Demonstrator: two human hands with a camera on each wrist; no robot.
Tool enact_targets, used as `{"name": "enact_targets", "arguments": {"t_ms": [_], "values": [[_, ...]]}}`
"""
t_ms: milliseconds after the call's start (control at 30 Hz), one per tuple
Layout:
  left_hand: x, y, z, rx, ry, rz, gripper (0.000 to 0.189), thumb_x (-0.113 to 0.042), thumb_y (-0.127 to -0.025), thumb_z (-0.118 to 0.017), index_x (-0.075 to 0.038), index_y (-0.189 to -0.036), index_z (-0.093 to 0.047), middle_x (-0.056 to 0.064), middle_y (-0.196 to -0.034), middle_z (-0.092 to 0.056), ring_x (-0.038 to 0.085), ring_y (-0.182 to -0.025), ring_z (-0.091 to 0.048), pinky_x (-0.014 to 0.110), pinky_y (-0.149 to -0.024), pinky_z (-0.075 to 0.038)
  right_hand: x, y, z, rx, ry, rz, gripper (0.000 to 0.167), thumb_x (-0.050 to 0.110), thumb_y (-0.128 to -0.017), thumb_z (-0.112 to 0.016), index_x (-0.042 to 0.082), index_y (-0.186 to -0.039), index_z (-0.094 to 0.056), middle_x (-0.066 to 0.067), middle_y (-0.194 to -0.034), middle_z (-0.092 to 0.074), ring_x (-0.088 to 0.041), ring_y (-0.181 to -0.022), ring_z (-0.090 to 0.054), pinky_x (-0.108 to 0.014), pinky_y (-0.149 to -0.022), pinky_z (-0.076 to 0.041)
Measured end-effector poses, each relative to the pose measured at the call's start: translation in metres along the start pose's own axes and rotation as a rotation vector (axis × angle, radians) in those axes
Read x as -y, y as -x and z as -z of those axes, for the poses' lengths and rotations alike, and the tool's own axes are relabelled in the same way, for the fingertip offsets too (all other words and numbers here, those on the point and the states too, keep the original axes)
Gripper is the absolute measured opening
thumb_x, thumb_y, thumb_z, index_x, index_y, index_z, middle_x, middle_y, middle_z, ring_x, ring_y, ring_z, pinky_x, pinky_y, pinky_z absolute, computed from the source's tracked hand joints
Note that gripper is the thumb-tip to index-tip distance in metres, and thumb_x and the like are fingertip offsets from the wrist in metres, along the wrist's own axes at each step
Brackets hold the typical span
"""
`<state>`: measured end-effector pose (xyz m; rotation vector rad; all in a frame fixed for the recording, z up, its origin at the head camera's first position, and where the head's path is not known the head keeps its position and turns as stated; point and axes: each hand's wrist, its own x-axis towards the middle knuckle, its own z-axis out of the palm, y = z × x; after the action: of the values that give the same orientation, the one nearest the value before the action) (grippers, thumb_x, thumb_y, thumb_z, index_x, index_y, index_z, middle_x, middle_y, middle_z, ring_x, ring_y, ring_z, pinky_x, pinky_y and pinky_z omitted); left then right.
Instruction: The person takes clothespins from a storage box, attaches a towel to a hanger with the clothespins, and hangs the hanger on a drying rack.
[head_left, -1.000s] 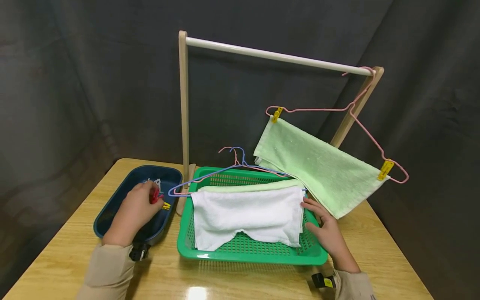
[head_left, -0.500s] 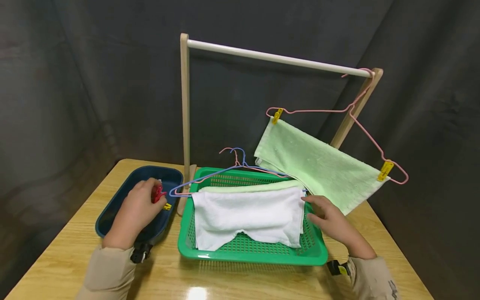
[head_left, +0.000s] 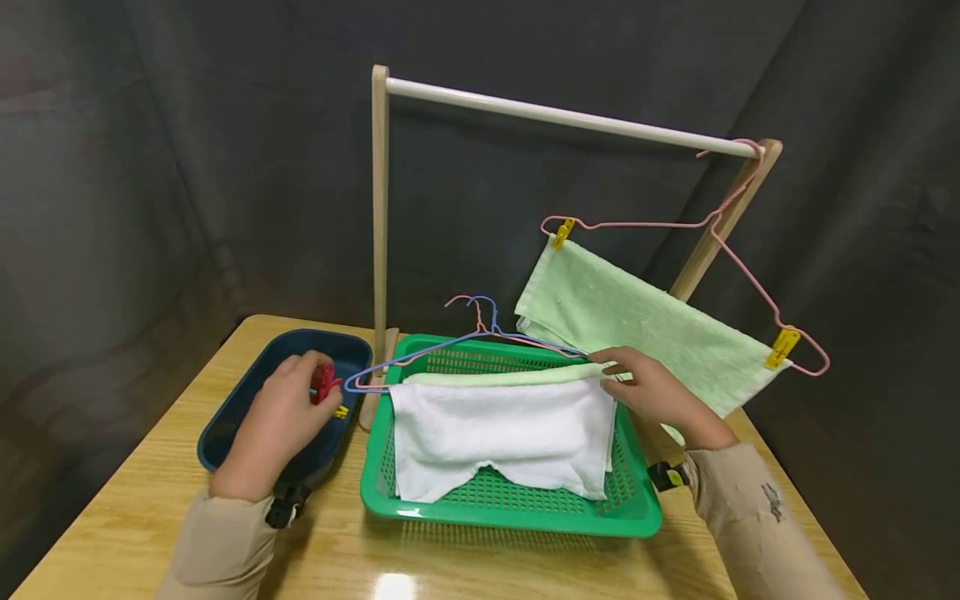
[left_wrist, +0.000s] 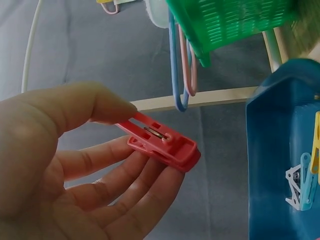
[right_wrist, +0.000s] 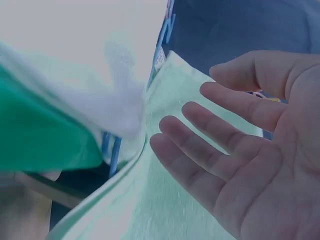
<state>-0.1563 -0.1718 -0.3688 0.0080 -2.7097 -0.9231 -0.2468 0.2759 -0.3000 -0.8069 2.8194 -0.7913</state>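
My left hand (head_left: 281, 408) pinches a red clothespin (left_wrist: 167, 145) between thumb and fingers, above the right side of a dark blue tub (head_left: 212, 417). A white towel (head_left: 495, 437) drapes over a blue hanger (left_wrist: 174, 60) lying across a green basket (head_left: 510, 523). Behind it in the basket are a pink hanger (left_wrist: 186, 60) and a pale green towel (head_left: 487, 379). Beside the white towel's upper right corner, my right hand (right_wrist: 250, 150) has its fingers extended and parted, with nothing in its grasp. It overlaps the hanging green towel (head_left: 615, 287) in the head view.
A rack with a white rail (head_left: 562, 115) stands behind the basket. At its right end a tilted pink hanger (head_left: 645, 225) carries the hanging green towel with two yellow clothespins (head_left: 783, 347). White, light blue (left_wrist: 306, 182) and yellow clothespins lie in the tub.
My right hand has risen from the white towel's right edge toward the hanger's right end. The left hand, keeping the red clothespin, has barely shifted.
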Motion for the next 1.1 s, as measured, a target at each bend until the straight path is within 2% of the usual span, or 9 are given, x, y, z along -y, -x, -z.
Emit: {"name": "enact_targets", "arguments": {"t_ms": [200, 433, 633, 833, 1100], "values": [[0.0, 0.001, -0.001, -0.025, 0.003, -0.03, 0.034, -0.009, -0.09, -0.069, 0.007, -0.119, -0.059, 0.02, -0.101, -0.058, 0.03, -0.082, -0.057, 0.044, -0.07, -0.054, 0.001, -0.034, -0.001, 0.078, 0.069, -0.006, 0.039, 0.002, -0.102, -0.05, -0.009, -0.14, -0.051, -0.03, -0.141, -0.051, -0.05, -0.126, -0.052, -0.06, -0.099, -0.047], [-0.004, 0.003, -0.001, -0.046, 0.051, -0.064, 0.036, -0.011, -0.092, -0.069, 0.004, -0.124, -0.059, 0.02, -0.106, -0.06, 0.03, -0.088, -0.06, 0.046, -0.073, -0.056, -0.009, -0.062, -0.007, 0.179, 0.113, -0.059, 0.045, 0.005, -0.104, -0.047, -0.011, -0.146, -0.043, -0.032, -0.148, -0.044, -0.05, -0.132, -0.048, -0.059, -0.105, -0.043], [-0.007, 0.003, -0.004, -0.079, 0.09, -0.103, 0.034, -0.009, -0.093, -0.067, 0.003, -0.123, -0.06, 0.019, -0.107, -0.061, 0.032, -0.092, -0.062, 0.049, -0.077, -0.056, -0.012, -0.077, -0.015, 0.168, 0.183, -0.045, 0.043, 0.004, -0.103, -0.044, -0.012, -0.143, -0.047, -0.033, -0.143, -0.05, -0.05, -0.132, -0.046, -0.059, -0.108, -0.039], [-0.008, 0.003, -0.007, -0.08, 0.088, -0.113, 0.033, -0.009, -0.093, -0.067, 0.003, -0.122, -0.06, 0.018, -0.105, -0.061, 0.03, -0.091, -0.061, 0.048, -0.076, -0.055, -0.014, -0.085, -0.019, 0.152, 0.223, -0.011, 0.043, 0.003, -0.1, -0.045, -0.015, -0.139, -0.049, -0.034, -0.135, -0.055, -0.05, -0.124, -0.053, -0.058, -0.103, -0.043], [-0.003, 0.002, -0.008, -0.082, 0.081, -0.115, 0.033, -0.008, -0.092, -0.068, 0.003, -0.122, -0.061, 0.018, -0.104, -0.062, 0.031, -0.091, -0.061, 0.048, -0.077, -0.055, -0.019, -0.092, -0.023, 0.12, 0.201, -0.029, 0.041, 0.003, -0.099, -0.049, -0.013, -0.136, -0.052, -0.032, -0.123, -0.062, -0.046, -0.115, -0.059, -0.056, -0.098, -0.047]]}}
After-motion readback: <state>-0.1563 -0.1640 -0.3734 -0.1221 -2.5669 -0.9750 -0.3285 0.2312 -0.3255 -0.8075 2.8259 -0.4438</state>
